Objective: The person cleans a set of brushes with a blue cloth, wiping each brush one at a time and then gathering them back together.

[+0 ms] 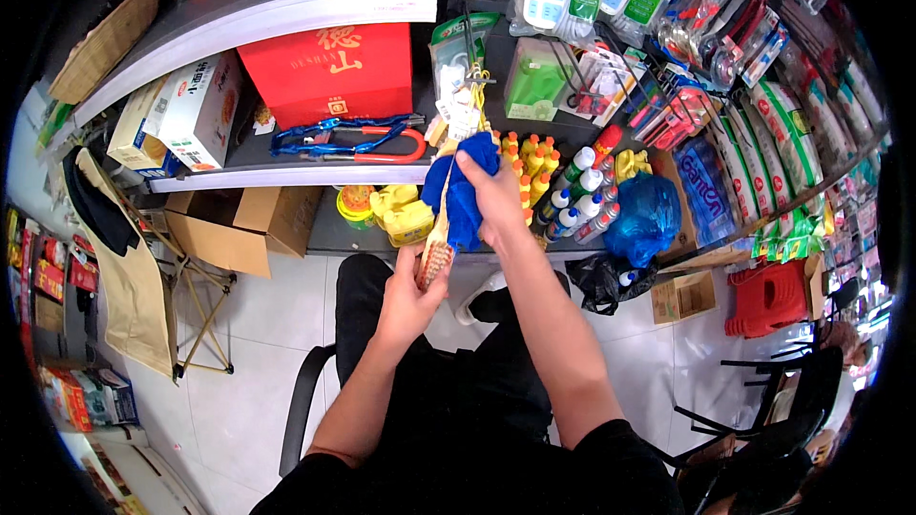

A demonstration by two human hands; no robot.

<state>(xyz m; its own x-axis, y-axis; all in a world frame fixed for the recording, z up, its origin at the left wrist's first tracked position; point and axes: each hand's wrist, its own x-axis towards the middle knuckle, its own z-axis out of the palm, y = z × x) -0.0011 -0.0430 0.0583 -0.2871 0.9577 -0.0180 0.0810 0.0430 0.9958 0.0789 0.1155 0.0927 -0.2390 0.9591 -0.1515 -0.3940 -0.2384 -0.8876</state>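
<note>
In front of my knees I hold a wooden scrubbing brush (436, 260), tilted, its pale bristles facing up. My left hand (408, 298) is closed round the bristle end. Higher up, my right hand (493, 193) grips a bunched blue cloth (465, 208), which lies against the brush's long pale handle. The thumb rests on top of the cloth, and the right fingers are mostly hidden beneath it. Just beyond the cloth hang packaged goods with yellow ties (469, 105) on a shelf hook.
Yellow-capped bottles (534, 167) and spray cans (584, 193) stand right of my hands; yellow packages (403, 215) sit left. A red box (329, 72) and a blue-and-red U-lock (401, 145) occupy the shelf. An open carton (229, 229) and folding chair (124, 277) stand left.
</note>
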